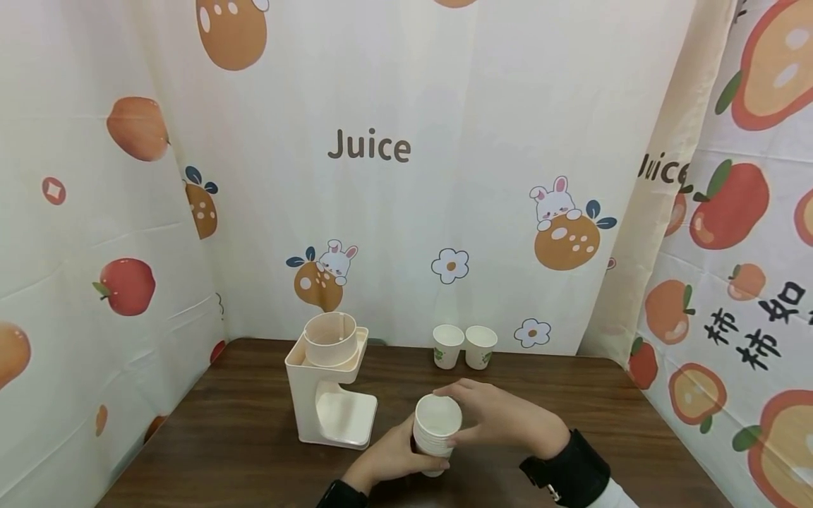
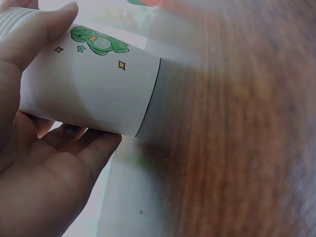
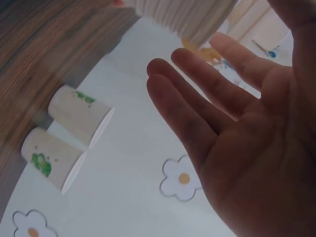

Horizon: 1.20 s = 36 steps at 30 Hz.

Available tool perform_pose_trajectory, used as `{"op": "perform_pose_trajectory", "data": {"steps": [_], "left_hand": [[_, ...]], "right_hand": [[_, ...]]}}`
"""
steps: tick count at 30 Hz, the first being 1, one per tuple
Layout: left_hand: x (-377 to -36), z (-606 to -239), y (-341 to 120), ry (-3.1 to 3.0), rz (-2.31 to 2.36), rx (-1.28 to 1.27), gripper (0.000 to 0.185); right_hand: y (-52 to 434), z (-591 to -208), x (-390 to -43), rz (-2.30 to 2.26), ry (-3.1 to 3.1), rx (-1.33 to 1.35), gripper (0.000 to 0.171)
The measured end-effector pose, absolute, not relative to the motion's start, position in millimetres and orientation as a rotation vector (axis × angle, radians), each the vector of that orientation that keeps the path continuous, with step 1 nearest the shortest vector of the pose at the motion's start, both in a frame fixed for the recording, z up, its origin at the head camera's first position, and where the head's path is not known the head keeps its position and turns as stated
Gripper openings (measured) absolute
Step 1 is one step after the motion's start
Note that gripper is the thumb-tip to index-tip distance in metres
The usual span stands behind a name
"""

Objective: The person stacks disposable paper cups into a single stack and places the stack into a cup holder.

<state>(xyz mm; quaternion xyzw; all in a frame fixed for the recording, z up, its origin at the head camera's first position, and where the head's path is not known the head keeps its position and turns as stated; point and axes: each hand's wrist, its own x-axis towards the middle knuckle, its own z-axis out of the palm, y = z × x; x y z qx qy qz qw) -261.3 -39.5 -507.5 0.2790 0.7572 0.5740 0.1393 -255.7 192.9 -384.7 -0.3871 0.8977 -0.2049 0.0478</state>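
Two hands meet over a stack of paper cups [image 1: 437, 432] near the front edge of the table [image 1: 241, 437], about midway along it. The left hand [image 1: 389, 458] wraps the lower part of the stack from the left side, fingers and thumb curled round the white wall; in the left wrist view the thumb lies along the printed side with its green figure, and the other fingers cup the stack from underneath. The right hand [image 1: 502, 418] reaches in from the right with its fingers nearly straight and only loosely spread; its fingertips lie at the rim of the top cup, and the right wrist view shows the palm open with the ribbed rims of the stack just beyond the fingertips. Whether those fingertips actually press on the rim cannot be told. A dark sleeve [image 1: 574, 469] covers the right wrist.

Left of the stack, just beside it, stands a cream cup dispenser [image 1: 327, 384] with a round holder on top and a flat base. Two single paper cups [image 1: 464, 347] stand upright side by side, touching or nearly so, close to the back edge of the table, under a curtain printed with fruit, rabbits and the word Juice.
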Motion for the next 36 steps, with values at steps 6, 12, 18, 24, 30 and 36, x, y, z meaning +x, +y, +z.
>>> {"op": "perform_pose_trajectory", "data": {"steps": [6,12,18,24,30,36], "left_hand": [[-263,-510,-40,2.214,1.649,0.799,0.086],[-264,-511,-40,2.217,1.653,0.808,0.083],[-263,-511,-39,2.209,1.663,0.827,0.082],[-262,-509,-39,2.207,1.664,0.808,0.082],[-262,-508,-40,2.211,1.667,0.823,0.083],[-260,-505,-38,2.214,1.665,0.804,0.082]], "right_hand": [[208,-382,-254,-0.594,2.794,-1.074,0.063],[216,-382,-259,-0.606,2.827,-1.012,0.058],[223,-386,-270,-0.622,2.862,-1.013,0.054],[228,-392,-282,-0.636,2.894,-1.06,0.048],[231,-399,-297,-0.61,2.983,-1.053,0.043],[237,-409,-312,-0.593,3.037,-1.071,0.042]]}}
